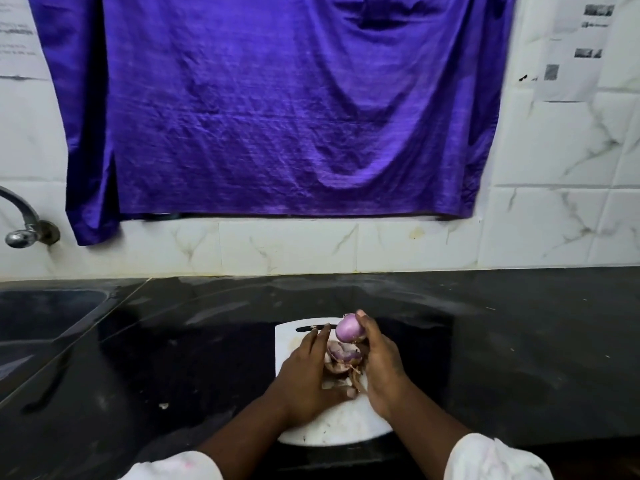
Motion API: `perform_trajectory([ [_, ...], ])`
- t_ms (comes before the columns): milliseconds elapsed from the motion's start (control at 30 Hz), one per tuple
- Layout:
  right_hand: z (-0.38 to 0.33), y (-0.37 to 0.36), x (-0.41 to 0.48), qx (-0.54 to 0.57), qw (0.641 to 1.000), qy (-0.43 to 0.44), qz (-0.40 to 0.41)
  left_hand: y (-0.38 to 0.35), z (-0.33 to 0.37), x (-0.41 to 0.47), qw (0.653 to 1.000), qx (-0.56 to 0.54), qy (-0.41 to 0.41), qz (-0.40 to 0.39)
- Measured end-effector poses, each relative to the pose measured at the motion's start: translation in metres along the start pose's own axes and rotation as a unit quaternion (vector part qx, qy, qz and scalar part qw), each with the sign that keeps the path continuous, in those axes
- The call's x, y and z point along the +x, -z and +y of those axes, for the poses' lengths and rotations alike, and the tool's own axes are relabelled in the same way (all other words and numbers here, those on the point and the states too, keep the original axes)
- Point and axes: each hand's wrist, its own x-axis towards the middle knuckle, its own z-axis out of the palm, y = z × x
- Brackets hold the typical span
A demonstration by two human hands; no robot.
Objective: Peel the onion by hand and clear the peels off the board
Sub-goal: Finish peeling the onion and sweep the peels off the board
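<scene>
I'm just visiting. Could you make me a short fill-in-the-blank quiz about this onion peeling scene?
1. The onion is held by the hand on the person's ____ side.
2. The loose peels lie on a board whose colour is ____.
3. The tap is on the person's ____ side.
Missing words: right; white; left.

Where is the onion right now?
Head view, lower centre: the onion is held in the right hand over the far part of the white board, just beyond the pile of peels.
</scene>
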Motion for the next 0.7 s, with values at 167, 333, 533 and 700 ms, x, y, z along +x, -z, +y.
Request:
perform_trajectory([
  [167, -0.014, 0.001, 0.017, 0.004, 1.0, 0.008, -0.002, 0.0, -0.013, 0.014, 0.99, -0.13, 0.059, 0.0],
  [333, -0.026, -0.004, 0.032, -0.043, 0.999, 0.012, -0.03, -0.012, -0.02, 0.017, 0.974, -0.214, 0.074, -0.005],
  [533, -0.011, 0.001, 0.032, -0.011, 0.995, -0.06, -0.082, -0.02, -0.01, 0.021, 0.991, -0.126, 0.015, 0.045],
  [700, -0.009, 0.004, 0.029, -0.018, 0.997, -0.059, -0.048, -0.025, 0.01, 0.022, 0.996, -0.06, -0.001, 0.062],
])
